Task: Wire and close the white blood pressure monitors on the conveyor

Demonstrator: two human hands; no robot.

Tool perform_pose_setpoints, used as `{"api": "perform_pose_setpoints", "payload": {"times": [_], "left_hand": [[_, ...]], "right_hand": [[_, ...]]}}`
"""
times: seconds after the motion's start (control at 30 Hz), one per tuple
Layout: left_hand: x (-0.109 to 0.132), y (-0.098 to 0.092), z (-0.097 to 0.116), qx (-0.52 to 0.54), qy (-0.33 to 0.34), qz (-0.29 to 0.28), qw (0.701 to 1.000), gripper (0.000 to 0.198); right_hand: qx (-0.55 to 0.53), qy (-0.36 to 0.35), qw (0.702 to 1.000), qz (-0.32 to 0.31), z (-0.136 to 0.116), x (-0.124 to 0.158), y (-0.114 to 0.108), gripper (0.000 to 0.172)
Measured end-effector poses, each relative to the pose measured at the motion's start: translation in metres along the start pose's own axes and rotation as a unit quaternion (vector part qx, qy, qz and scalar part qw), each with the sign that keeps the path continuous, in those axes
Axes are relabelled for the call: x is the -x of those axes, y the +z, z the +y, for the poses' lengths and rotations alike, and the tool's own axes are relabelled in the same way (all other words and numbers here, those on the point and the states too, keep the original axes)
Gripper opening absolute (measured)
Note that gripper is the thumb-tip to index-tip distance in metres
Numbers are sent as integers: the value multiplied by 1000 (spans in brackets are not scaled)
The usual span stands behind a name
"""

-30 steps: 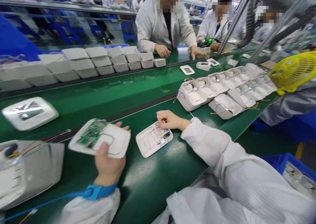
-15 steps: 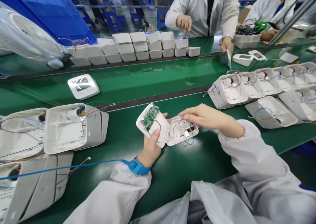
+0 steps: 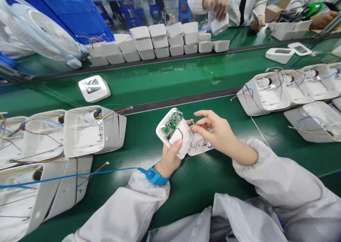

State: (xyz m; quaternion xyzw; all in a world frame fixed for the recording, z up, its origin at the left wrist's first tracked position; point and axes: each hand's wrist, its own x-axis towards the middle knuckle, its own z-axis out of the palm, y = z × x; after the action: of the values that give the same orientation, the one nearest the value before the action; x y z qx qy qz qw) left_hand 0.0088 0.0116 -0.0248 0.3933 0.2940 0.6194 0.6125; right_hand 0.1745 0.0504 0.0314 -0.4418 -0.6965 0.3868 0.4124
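My left hand (image 3: 172, 156) is closed around a white plastic cover (image 3: 183, 142) that carries a green circuit board (image 3: 172, 123); the thumb presses on its front. Just right of it, a white housing half (image 3: 197, 148) lies on the green bench, partly hidden by my right hand (image 3: 211, 128). My right thumb and index finger pinch a thin wire lead with a small connector (image 3: 193, 122) near the cover's right side. A blue wrist strap (image 3: 155, 175) with a cord circles my left wrist.
Open white housings with wires stand at left (image 3: 80, 132) and right (image 3: 271, 92). A white panel (image 3: 94, 88) lies on the belt (image 3: 160, 76). Stacked white shells (image 3: 154, 43) and a fan (image 3: 42, 25) are beyond it. A co-worker's hand (image 3: 217, 4) holds a white part opposite.
My right hand has lifted from the lower housing and now pinches the wire lead beside the cover. The co-worker opposite now holds a white part. The camera view has shifted slightly.
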Motion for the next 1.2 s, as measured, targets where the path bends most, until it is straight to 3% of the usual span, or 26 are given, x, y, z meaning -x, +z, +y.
{"api": "perform_pose_setpoints", "payload": {"times": [0.17,0.4,0.57,0.7,0.8,0.9,1.0,1.1,1.2], "left_hand": [[6,-5,-5,28,-35,37,998,54],[2,3,5,51,-51,-17,997,58],[1,4,6,32,-64,-18,997,63],[1,5,6,23,-54,-36,998,60],[1,4,6,21,-39,-51,998,56],[3,1,2,14,-42,-50,998,57],[7,-4,-2,-5,-40,-47,998,60],[8,-5,-3,-22,-41,-46,998,57],[6,-2,2,-12,-53,-44,998,54]], "right_hand": [[-5,8,1000,-12,-5,-2,-6,9],[29,5,1000,-4,-4,-1,-5,6],[176,-57,982,31,-4,1,-7,3],[245,-112,962,43,-1,1,-8,11],[216,-102,970,36,-2,1,-8,11],[112,-34,993,1,-6,1,-10,8],[64,17,998,-23,-6,-1,-11,6],[154,-18,988,20,0,0,-10,7],[309,-121,943,37,7,1,-9,16]]}}
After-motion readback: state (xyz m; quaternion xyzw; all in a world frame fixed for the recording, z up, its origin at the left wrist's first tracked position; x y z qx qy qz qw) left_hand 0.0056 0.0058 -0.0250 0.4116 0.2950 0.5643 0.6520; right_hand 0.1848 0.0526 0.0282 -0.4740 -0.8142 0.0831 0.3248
